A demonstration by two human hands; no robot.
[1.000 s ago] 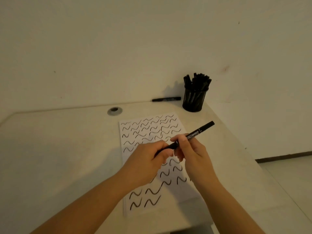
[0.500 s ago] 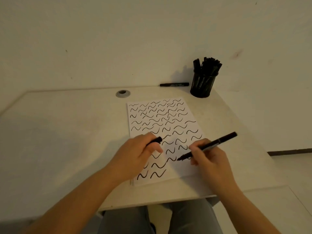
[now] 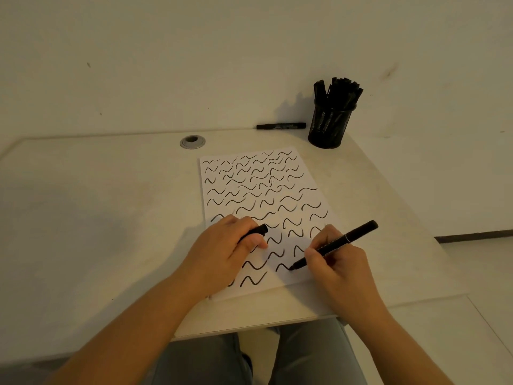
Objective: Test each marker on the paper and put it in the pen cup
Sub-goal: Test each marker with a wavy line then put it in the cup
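Since half a second ago: marker (image 3: 337,245) tip down on the paper (image 3: 251,184) at the end of a fresh wavy stroke, lower centre-right of the frame, no longer just above the sheet. Right hand (image 3: 337,269), lower right, curled round the marker barrel in a writing grip, tip pointing down-left, back end slanting up toward the right. Left hand (image 3: 222,252), lower centre, resting on the lower left part of the sheet, fingers curled round the black cap (image 3: 256,232), its end poking out past the knuckles toward the right. Paper lying flat in the middle of the frame on the pale desk (image 3: 97,218), covered in rows of black squiggles from top edge to near bottom edge. Black mesh pen cup (image 3: 329,126) upright in the upper right, at the desk's far corner, packed with black markers, well apart from both hands. Just left of the cup, a spare marker (image 3: 280,125) lying capped along the desk's back edge against the wall. Grey cable grommet (image 3: 192,141) set into the desk, upper centre-left. Grey trouser legs at the bottom edge, under the desk.
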